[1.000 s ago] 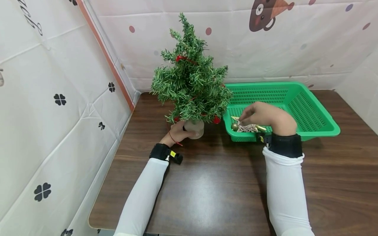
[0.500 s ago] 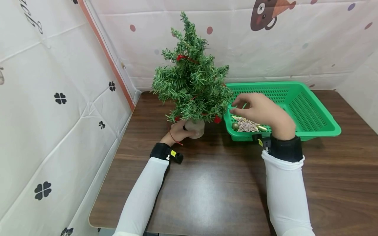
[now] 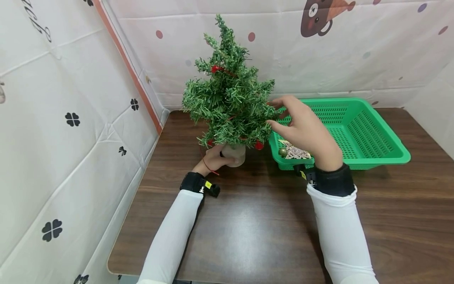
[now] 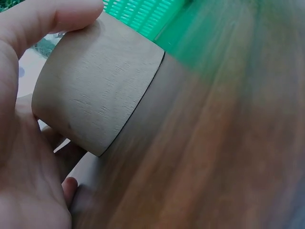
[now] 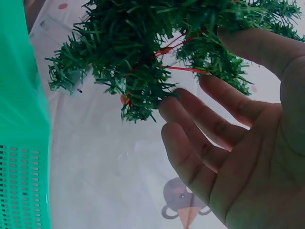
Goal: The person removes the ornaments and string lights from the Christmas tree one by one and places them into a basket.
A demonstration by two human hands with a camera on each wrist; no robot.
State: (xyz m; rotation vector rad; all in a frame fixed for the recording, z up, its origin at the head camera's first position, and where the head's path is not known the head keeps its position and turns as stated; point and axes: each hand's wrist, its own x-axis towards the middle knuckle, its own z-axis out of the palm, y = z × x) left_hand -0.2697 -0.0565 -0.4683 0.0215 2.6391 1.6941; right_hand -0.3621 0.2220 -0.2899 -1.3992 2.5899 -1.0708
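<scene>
A small artificial Christmas tree with red string and red ornaments stands upright on a round wooden base. My left hand grips that base, with the thumb over its side in the left wrist view. At the tree's right side, my right hand reaches its fingertips to the branches. Thumb and fingers are spread apart, and no object shows between them. Red string runs through the branches by the index fingertip. Some of the fingertips are hidden by needles in the head view.
A green plastic basket stands right of the tree, under my right hand. In its near left corner lie a glittery star ornament and a small gold ball. White printed cloth hangs behind and left of the brown table.
My right hand has risen from the ornaments in the basket and moved left to the tree's right branches. The left hand stays on the base.
</scene>
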